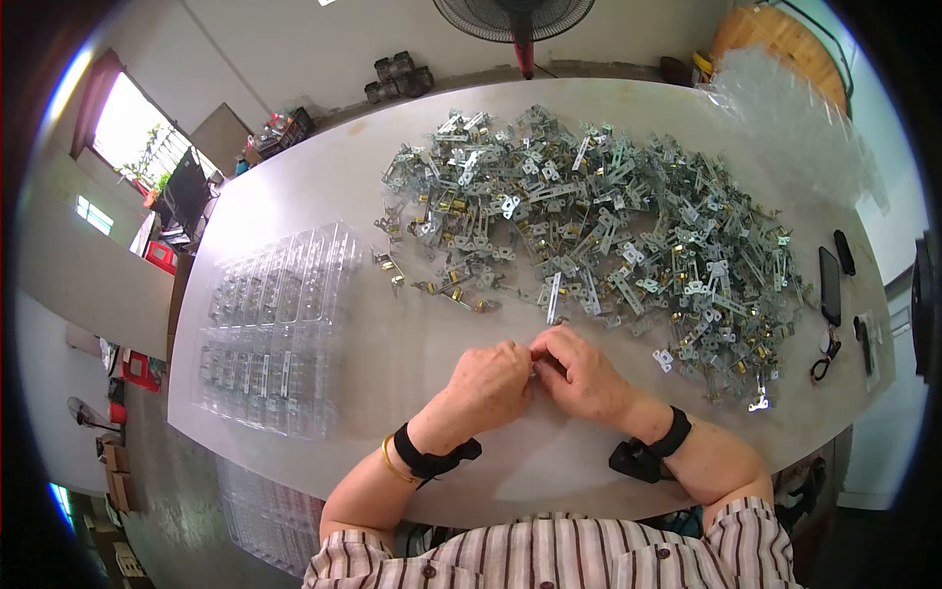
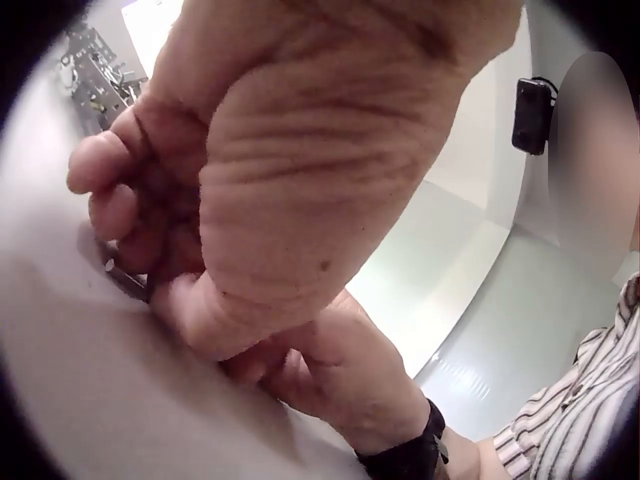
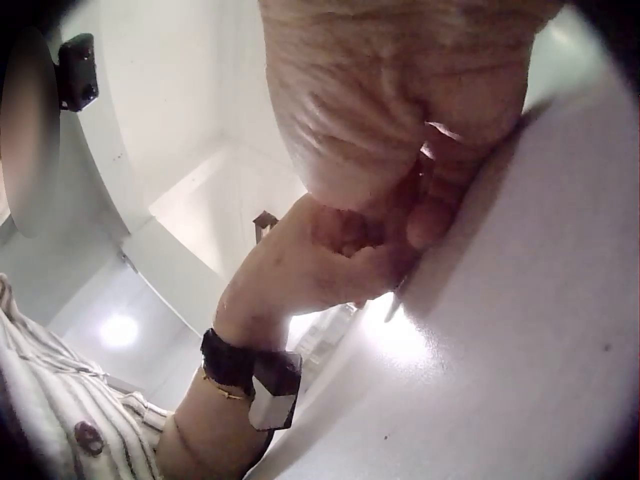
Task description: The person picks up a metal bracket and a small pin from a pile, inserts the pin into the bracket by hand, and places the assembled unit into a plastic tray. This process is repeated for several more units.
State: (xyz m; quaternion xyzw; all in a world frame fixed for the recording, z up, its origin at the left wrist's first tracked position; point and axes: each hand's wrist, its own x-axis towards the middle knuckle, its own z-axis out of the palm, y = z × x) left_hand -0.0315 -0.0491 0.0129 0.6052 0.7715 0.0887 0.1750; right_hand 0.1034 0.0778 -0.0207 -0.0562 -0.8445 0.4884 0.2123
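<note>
Both hands meet low over the middle of the white table [image 1: 432,339], fingers curled inward and nearly touching. The left hand [image 1: 491,381] pinches a small metal part [image 2: 125,278], whose shiny end pokes out beside its thumb in the left wrist view. Close against it, the right hand [image 1: 587,381] has its thumb and fingers bent round the same spot; most of the part is hidden between them. Just beyond the right knuckles lies a narrow slotted metal bracket [image 1: 554,294]. Behind spreads a large heap of similar metal brackets [image 1: 608,216], some with brass-coloured pieces.
Clear plastic trays [image 1: 329,388] holding rows of brackets stand at the left. A phone [image 1: 829,285], scissors [image 1: 826,353] and a black object [image 1: 844,252] lie near the right edge. Clear plastic bags [image 1: 795,128] sit at the back right; a fan [image 1: 520,20] stands behind the table.
</note>
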